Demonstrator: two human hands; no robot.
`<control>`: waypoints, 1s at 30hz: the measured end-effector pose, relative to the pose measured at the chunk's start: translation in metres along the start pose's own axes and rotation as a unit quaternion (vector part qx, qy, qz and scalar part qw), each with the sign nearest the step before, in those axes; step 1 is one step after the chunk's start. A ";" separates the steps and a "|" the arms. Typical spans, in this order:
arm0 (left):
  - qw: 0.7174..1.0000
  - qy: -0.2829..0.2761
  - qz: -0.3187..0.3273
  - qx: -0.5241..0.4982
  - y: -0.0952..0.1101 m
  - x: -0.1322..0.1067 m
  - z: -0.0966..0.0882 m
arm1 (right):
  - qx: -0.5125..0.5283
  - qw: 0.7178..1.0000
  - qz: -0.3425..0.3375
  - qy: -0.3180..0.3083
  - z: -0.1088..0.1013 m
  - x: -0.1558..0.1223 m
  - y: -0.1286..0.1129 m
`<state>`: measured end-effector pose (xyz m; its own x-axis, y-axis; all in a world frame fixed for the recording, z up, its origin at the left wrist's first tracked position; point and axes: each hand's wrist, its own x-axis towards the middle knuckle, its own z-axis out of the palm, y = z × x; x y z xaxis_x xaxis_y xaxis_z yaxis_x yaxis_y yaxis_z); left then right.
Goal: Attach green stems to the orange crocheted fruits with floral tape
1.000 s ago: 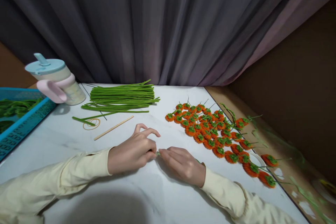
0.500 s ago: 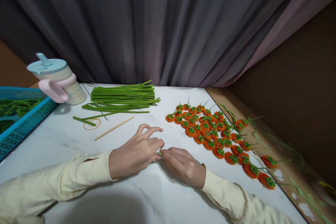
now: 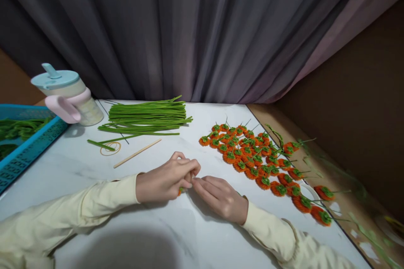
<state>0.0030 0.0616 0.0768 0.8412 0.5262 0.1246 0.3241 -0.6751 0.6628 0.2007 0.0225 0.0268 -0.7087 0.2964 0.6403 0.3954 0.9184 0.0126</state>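
My left hand (image 3: 170, 176) is closed over the marble-patterned table, fingers bent and pinched. Beneath its fingertips peeks a bit of an orange-and-green persimmon ornament (image 3: 180, 191), mostly hidden by the hand. Close on the right, my right hand (image 3: 221, 199) is closed too, thumb and forefinger pressed together by the left fingertips. What lies in that pinch is too small to make out. Several finished fuzzy orange persimmon ornaments (image 3: 239, 166) with green leafy tops and thin stems lie beyond my right hand.
A bundle of green pipe cleaners (image 3: 147, 113) lies at the back. Nearer are a wooden stick (image 3: 137, 154) and rubber bands (image 3: 102, 150). At left stand a lidded tumbler (image 3: 91, 109) and a blue basket (image 3: 34, 150) with green pieces. A dark curtain (image 3: 176, 33) hangs behind.
My left hand has turned, and its raised fingers have folded down toward the pinch. A bit of orange now shows under it; the green tip between the hands is no longer visible. My right hand barely moved.
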 end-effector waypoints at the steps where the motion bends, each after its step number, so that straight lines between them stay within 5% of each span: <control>1: 0.999 -0.011 -0.016 -0.027 -0.002 0.001 -0.001 | -0.007 1.000 -0.004 0.000 0.000 0.000 0.000; 5: 0.993 -0.053 -0.070 -0.084 -0.005 0.003 -0.005 | 0.004 1.000 0.005 -0.006 0.001 -0.001 0.000; 8: 0.995 -0.072 -0.071 -0.023 0.000 0.002 -0.007 | 0.049 0.998 0.044 -0.022 0.005 -0.002 0.000; 13: 0.989 -0.033 -0.011 0.143 0.005 -0.003 -0.003 | 0.105 0.990 0.091 -0.028 0.011 -0.004 0.001; 19: 0.982 -0.017 0.054 0.180 0.000 -0.005 0.004 | 0.141 0.984 0.103 -0.025 0.013 -0.007 0.002; 24: 0.989 -0.030 0.048 0.135 0.000 -0.005 0.004 | 0.116 0.988 0.097 -0.028 0.012 -0.007 0.001; 30: 0.993 -0.104 -0.055 -0.026 -0.005 0.001 0.000 | 0.085 0.994 0.064 -0.037 0.006 -0.002 0.001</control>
<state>0.0023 0.0657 0.0733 0.8748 0.4735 -0.1023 0.4006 -0.5885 0.7023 0.1988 0.0243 0.0207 -0.7028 0.4259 0.5699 0.3846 0.9013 -0.1992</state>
